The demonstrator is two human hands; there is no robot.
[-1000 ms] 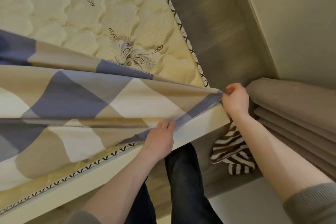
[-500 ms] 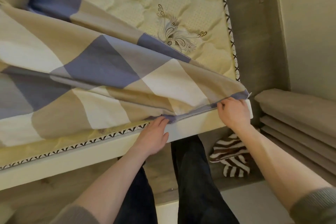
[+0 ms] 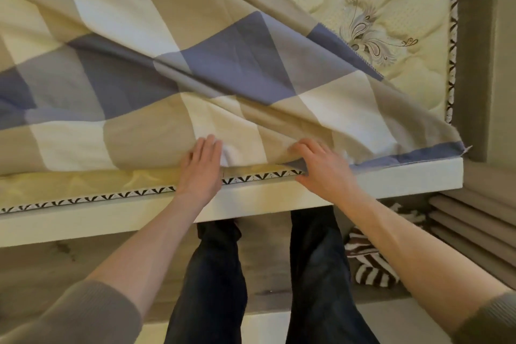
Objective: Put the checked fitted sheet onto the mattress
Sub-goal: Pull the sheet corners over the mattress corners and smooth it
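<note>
The checked fitted sheet (image 3: pixel 195 70), in blue, beige and cream squares, lies in loose folds over most of the cream quilted mattress (image 3: pixel 405 3). The mattress's far right part is bare. One sheet corner hangs at the near right corner of the mattress. My left hand (image 3: pixel 201 167) grips the sheet's near edge at the mattress's patterned piping, fingers bunched into the cloth. My right hand (image 3: pixel 321 166) holds the blue hem a little to the right, thumb tucked under it. The hands are about a hand's width apart.
A grey padded bed frame (image 3: pixel 474 50) runs along the mattress's right side. Grey folded curtains or cushions (image 3: pixel 474 220) stand at the right, with a brown-and-white striped cloth (image 3: pixel 371 262) on the floor beside them. My dark-trousered legs (image 3: pixel 217 274) stand against the bed's near side.
My right hand has let go of the sheet's corner and slid left along the hem towards my left hand. The sheet has come further over the near edge and right corner.
</note>
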